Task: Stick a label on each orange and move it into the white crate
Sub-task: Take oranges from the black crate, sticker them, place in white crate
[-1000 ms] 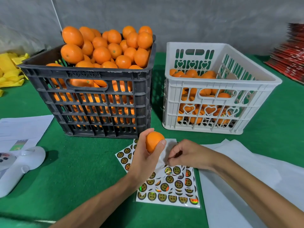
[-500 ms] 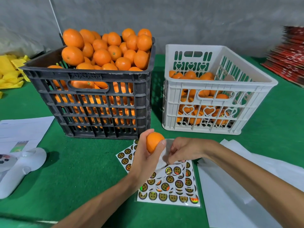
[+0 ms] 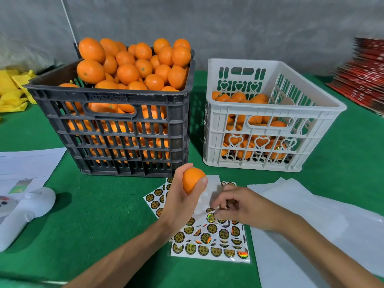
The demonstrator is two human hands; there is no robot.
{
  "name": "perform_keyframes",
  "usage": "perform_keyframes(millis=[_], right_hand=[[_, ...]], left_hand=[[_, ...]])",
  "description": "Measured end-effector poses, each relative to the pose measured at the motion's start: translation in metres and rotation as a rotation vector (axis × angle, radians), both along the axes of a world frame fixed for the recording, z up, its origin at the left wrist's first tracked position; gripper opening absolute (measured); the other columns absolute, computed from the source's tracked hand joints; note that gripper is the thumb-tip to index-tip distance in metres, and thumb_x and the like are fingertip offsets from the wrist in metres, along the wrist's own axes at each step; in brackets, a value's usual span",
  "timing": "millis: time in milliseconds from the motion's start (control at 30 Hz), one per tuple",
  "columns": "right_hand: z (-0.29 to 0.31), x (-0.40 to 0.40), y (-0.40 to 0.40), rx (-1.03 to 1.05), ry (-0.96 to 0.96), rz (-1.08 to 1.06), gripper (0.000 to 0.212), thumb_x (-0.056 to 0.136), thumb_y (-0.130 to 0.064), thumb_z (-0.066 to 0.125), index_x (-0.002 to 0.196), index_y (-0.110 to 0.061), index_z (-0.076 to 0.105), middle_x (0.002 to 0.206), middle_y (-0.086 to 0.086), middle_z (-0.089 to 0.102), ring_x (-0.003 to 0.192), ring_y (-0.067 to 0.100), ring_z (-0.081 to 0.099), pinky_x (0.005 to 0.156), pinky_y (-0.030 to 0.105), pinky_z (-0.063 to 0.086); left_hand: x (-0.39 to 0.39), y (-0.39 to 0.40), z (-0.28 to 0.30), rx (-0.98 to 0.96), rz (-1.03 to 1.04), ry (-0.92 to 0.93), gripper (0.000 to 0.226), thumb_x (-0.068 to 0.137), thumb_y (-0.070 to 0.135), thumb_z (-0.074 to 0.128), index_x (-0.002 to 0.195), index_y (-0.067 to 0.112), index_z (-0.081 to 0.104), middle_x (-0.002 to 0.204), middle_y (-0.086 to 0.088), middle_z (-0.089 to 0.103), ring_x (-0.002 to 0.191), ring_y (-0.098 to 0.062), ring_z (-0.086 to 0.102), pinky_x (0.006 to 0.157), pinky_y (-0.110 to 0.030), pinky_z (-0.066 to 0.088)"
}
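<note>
Head view: green felt table (image 3: 87, 215), grey wall (image 3: 228, 23) behind 2 crates (image 3: 116, 129).

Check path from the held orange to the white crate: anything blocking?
Nothing visible does. The left hand holds the orange just in front of the white crate, whose top is open; the black crate stands off to the left.
</note>
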State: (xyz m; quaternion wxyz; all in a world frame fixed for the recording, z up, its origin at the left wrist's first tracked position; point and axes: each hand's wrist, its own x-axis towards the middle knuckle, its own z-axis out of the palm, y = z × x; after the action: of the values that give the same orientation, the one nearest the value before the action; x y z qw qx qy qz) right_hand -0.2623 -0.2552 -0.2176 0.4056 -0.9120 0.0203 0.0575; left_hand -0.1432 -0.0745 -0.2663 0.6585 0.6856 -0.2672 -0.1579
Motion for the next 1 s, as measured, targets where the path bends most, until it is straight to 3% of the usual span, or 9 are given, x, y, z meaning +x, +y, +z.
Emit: perform_keyframes(millis=[100, 233, 367, 533, 667, 767, 867, 933, 1000], right_hand=[[-0.005, -0.017, 0.009, -0.429, -0.009, -0.245, 0.068, 0.082, -0.070, 0.070, 0.139, -0.036, 0.055, 0.098, -0.015, 0.060, 0.083, 0.002, 0.057, 0.071, 0.025, 0.044], [-0.018, -0.026, 0.031, 0.072, -0.052, -0.445, 0.058, 0.075, -0.064, 0.079, 0.128, -0.045, 0.065, 0.080, -0.011, 0.062, 0.063, 0.001, 0.056, 0.061, 0.019, 0.045], [-0.022, -0.022, 0.032, 0.340, -0.107, -0.359, 0.046, 0.082, -0.050, 0.081, 0.126, -0.053, 0.065, 0.070, 0.000, 0.032, 0.063, 0.018, 0.038, 0.064, 0.029, 0.033], [-0.023, -0.013, 0.022, 0.536, -0.044, -0.323, 0.041, 0.081, -0.034, 0.086, 0.120, -0.038, 0.074, 0.086, 0.031, 0.065, 0.072, 0.049, 0.054, 0.071, 0.051, 0.055], [-0.029, -0.014, 0.020, 0.497, -0.107, -0.250, 0.034, 0.081, -0.034, 0.086, 0.114, -0.036, 0.078, 0.065, -0.008, 0.050, 0.058, 0.012, 0.034, 0.060, 0.018, 0.039], [-0.030, -0.013, 0.023, 0.467, -0.069, -0.240, 0.035, 0.079, -0.037, 0.087, 0.113, -0.039, 0.078, 0.083, -0.018, 0.067, 0.060, 0.005, 0.050, 0.069, 0.015, 0.044], [-0.031, -0.012, 0.026, 0.479, -0.084, -0.236, 0.039, 0.076, -0.042, 0.089, 0.113, -0.040, 0.077, 0.107, 0.004, 0.075, 0.066, 0.002, 0.057, 0.070, 0.016, 0.044], [-0.032, -0.012, 0.029, 0.472, -0.093, -0.272, 0.048, 0.071, -0.055, 0.089, 0.115, -0.042, 0.076, 0.118, 0.034, 0.060, 0.065, 0.023, 0.043, 0.064, 0.029, 0.039], [-0.033, -0.013, 0.031, 0.459, -0.078, -0.284, 0.052, 0.069, -0.062, 0.087, 0.116, -0.045, 0.074, 0.124, 0.037, 0.057, 0.076, 0.024, 0.047, 0.070, 0.041, 0.044]], left_hand=[[0.000, 0.000, 0.000, -0.025, 0.024, 0.034, 0.050, 0.093, 0.056, 0.066, 0.138, 0.049, 0.045, 0.121, 0.007, 0.054, 0.078, -0.002, 0.067, 0.063, -0.019, 0.055], [-0.003, -0.001, -0.002, -0.051, 0.048, 0.034, 0.052, 0.094, 0.056, 0.066, 0.140, 0.047, 0.044, 0.113, 0.022, 0.054, 0.079, -0.001, 0.066, 0.065, -0.018, 0.054], [-0.004, -0.002, -0.003, -0.063, 0.062, 0.031, 0.053, 0.094, 0.054, 0.066, 0.141, 0.044, 0.045, 0.114, 0.029, 0.054, 0.091, -0.001, 0.066, 0.073, -0.015, 0.054], [-0.004, -0.002, 0.000, -0.063, 0.064, 0.056, 0.053, 0.092, 0.056, 0.067, 0.139, 0.047, 0.046, 0.119, 0.027, 0.055, 0.101, 0.001, 0.066, 0.080, -0.011, 0.052], [-0.004, -0.002, -0.001, -0.049, 0.059, 0.042, 0.050, 0.096, 0.055, 0.067, 0.140, 0.048, 0.044, 0.108, 0.038, 0.054, 0.101, 0.002, 0.066, 0.081, -0.008, 0.051], [-0.003, -0.002, -0.001, -0.047, 0.061, 0.041, 0.051, 0.095, 0.058, 0.067, 0.140, 0.050, 0.044, 0.109, 0.037, 0.053, 0.099, 0.001, 0.066, 0.079, -0.010, 0.052], [-0.004, -0.001, 0.000, -0.057, 0.062, 0.036, 0.057, 0.091, 0.067, 0.066, 0.140, 0.050, 0.043, 0.113, 0.034, 0.054, 0.101, 0.000, 0.066, 0.080, -0.010, 0.052], [-0.003, -0.001, 0.000, -0.065, 0.061, 0.036, 0.059, 0.089, 0.069, 0.067, 0.140, 0.050, 0.044, 0.116, 0.030, 0.054, 0.104, 0.000, 0.066, 0.082, -0.010, 0.052], [-0.003, -0.002, 0.000, -0.060, 0.060, 0.021, 0.058, 0.090, 0.068, 0.067, 0.140, 0.049, 0.044, 0.116, 0.032, 0.054, 0.106, 0.001, 0.065, 0.083, -0.010, 0.052]])
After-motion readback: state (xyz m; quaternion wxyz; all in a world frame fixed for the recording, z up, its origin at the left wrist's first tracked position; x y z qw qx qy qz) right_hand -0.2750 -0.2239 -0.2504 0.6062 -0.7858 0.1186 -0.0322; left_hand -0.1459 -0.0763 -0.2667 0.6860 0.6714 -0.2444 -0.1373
